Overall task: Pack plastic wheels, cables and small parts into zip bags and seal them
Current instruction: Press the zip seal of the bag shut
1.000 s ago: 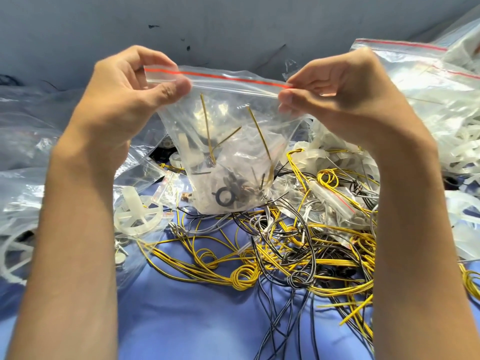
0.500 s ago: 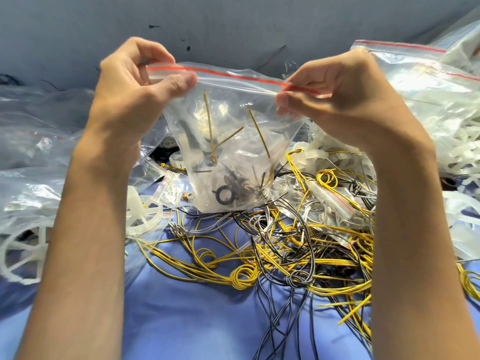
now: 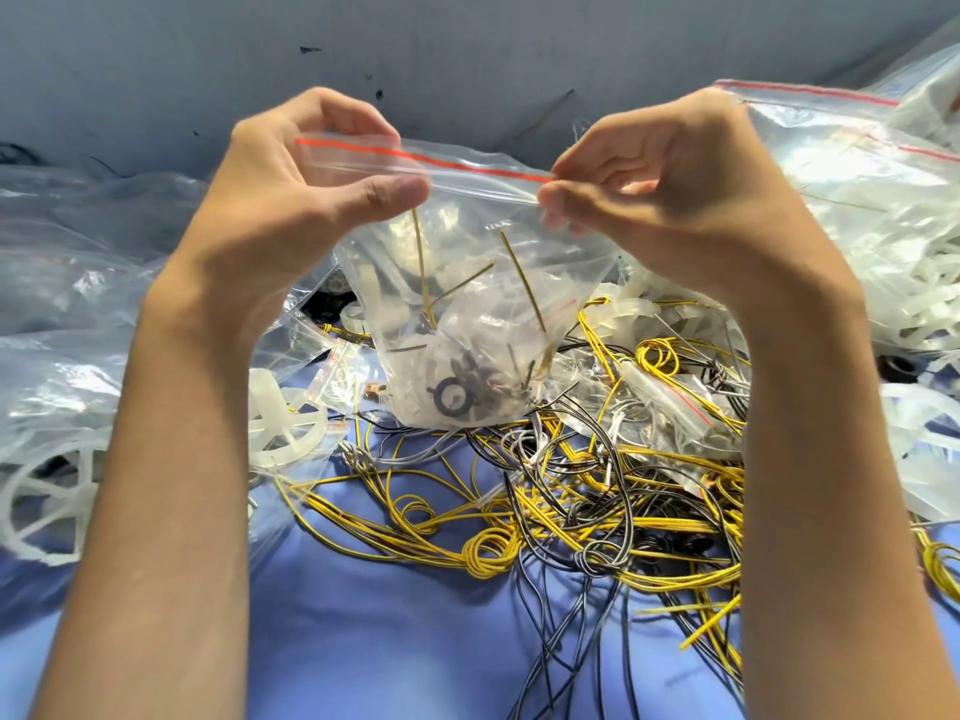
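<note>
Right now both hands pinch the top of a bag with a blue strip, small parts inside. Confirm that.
Wrong colour: the head view shows the strip on the bag is red, not blue. The left hand and right hand do pinch its top, and small parts lie inside.

Single head view — camera worn on the person's head, looking forward and down. Wide-angle and very near: left hand [image 3: 301, 200] and right hand [image 3: 685, 189] sit upper middle, pinching the zip bag [image 3: 467, 283] between them. Blue surface [image 3: 389, 641] fills the bottom of the frame, grey wall [image 3: 467, 44] runs across the top — close behind.
</note>
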